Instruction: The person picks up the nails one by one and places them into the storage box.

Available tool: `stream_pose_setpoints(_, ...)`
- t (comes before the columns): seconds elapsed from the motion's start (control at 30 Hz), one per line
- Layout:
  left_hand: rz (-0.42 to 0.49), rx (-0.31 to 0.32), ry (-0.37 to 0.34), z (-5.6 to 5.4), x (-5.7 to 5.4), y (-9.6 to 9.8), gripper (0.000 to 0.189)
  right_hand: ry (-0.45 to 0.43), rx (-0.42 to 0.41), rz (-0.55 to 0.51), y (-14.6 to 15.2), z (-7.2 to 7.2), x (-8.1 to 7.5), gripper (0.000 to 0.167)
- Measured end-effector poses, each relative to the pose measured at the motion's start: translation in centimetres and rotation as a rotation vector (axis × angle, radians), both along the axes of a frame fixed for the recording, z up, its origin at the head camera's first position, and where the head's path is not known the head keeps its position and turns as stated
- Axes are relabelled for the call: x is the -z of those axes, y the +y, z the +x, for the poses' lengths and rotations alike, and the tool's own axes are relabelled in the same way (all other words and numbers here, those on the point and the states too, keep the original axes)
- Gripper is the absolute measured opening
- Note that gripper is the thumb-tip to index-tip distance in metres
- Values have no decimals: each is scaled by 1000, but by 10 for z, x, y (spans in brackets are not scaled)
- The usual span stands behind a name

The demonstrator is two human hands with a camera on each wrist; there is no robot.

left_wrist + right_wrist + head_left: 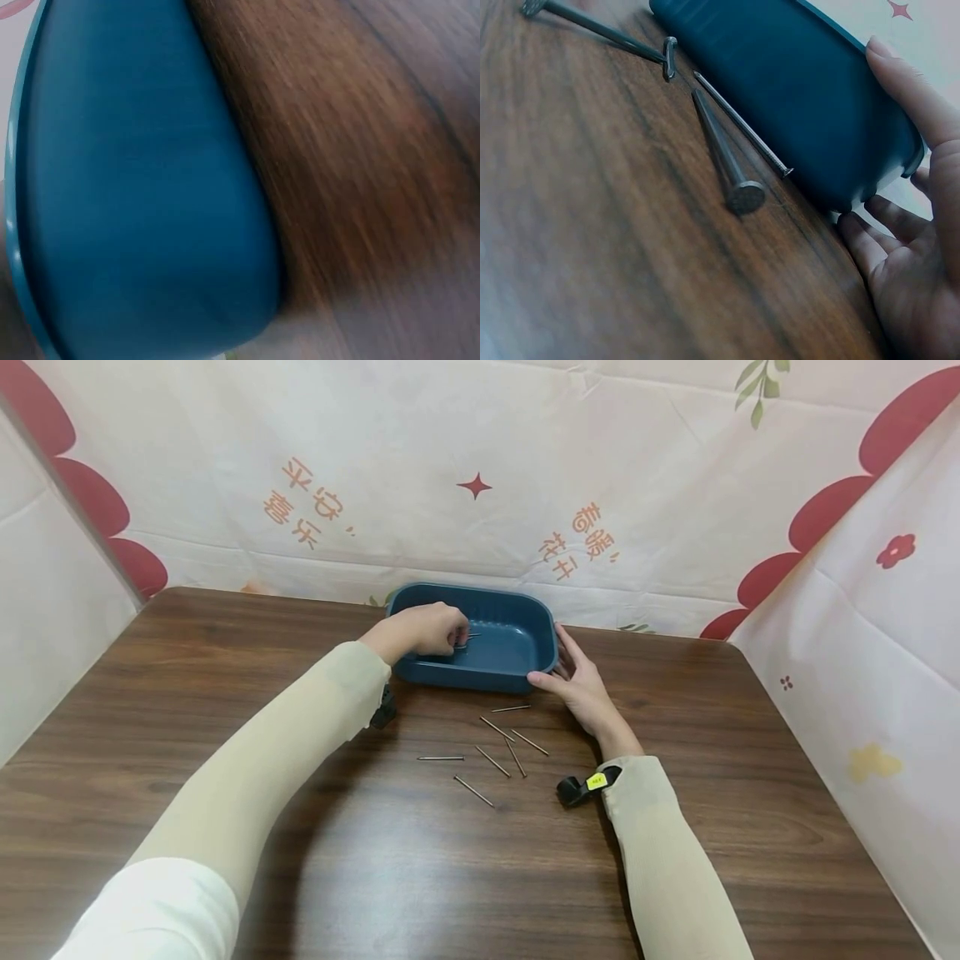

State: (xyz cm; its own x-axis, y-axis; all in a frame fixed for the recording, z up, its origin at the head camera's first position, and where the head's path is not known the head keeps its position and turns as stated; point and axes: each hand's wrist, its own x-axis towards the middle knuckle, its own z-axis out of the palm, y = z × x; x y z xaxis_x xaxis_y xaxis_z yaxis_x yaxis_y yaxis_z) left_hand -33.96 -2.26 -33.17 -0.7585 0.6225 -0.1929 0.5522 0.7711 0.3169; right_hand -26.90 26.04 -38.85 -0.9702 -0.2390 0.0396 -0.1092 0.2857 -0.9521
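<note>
Near the far edge of the wooden table (450, 877) stood a blue box (480, 680), upright and open-topped. Loose nails (440, 758) lay scattered on the table in front of it; the head view showed 7, some of them touching or nearly so. At least 1 more thin metal piece showed inside, beside the left fingers.

The 2 hands were apart. The left hand (431, 628) reached over the near left part of the rim and into the box, its fingers bent downward; whether they pinched a nail could not be told. The right hand (583, 687) gripped the right end of the box, thumb over the near corner and fingers round the end wall.

The box looked like thin, smooth plastic: probably light, fairly stiff, a little slippery, and apt to slide if nudged, so a corner hold such as the right hand's seemed sound. The nails looked hard, slim and rigid, light singly, likely to roll and unlikely to break. A thumb-and-finger pinch around mid-shank seemed best for balance, with the broad flat head as a stop against slipping and the sharp-looking point kept clear of the skin.
</note>
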Motion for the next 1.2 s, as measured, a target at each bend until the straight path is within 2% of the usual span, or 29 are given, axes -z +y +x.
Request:
stream_pose_setpoints(0.23,-16,-10,9,0,4,-5,15,10,1,0,0,0,1,91)
stream_pose_setpoints(0.73,-33,-7,29,1,3,-5,18,4,4,6,1,0,1,90)
stream_pose_setpoints(0.9,32,-7,79,7,-13,-14,22,4,-5,-5,-1,0,0,90)
stream_pose_setpoints(1.1,112,-14,181,17,-35,-25,19,5,-9,-6,-1,-1,1,90)
stream_pose_setpoints(1.2,193,20,199,30,-42,-26,16,6,-4,0,1,-1,1,91)
